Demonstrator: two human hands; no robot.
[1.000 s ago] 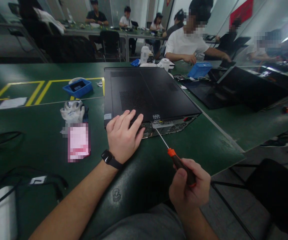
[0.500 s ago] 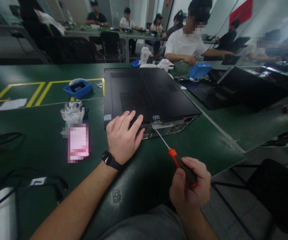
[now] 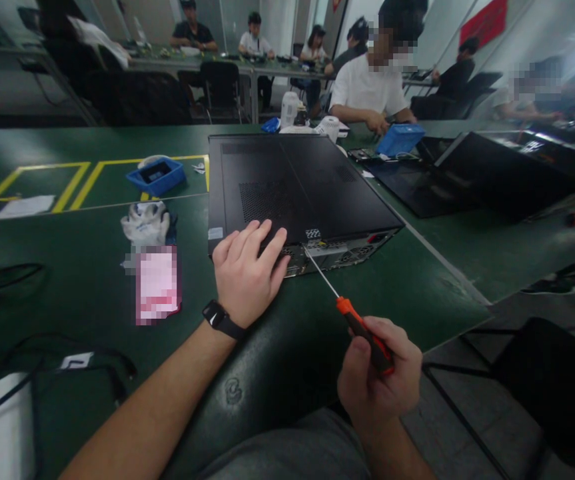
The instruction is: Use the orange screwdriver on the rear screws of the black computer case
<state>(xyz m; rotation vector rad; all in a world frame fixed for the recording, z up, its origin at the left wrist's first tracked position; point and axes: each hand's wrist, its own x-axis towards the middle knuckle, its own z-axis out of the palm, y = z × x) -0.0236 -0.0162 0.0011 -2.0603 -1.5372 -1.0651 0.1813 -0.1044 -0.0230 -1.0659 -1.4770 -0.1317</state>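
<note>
A black desktop computer case (image 3: 287,180) lies flat on the green table (image 3: 287,373), its back panel facing me. My left hand (image 3: 247,270) rests with fingers spread on the near left part of the case's top, the thumb hanging over the back edge. In my right hand (image 3: 384,373) is a screwdriver (image 3: 350,313) with an orange and black handle, gripped between thumb and fingers. Its thin shaft slants up to the left, and the tip meets the upper edge of the back panel. Whether a screw sits under the tip is too small to tell.
Left of the case are grey-white gloves (image 3: 147,223), a blurred pink-and-white item (image 3: 158,287) and a blue tray (image 3: 167,180). Black cables (image 3: 92,360) lie near left. Dark panels (image 3: 512,173) and a blue box (image 3: 400,140) stand right, near a person (image 3: 370,87) across the table.
My hands and the case hold nearly the same place. The screwdriver handle looks slightly turned in my right hand. Across the table, the person's outstretched arm has drawn back toward the blue box.
</note>
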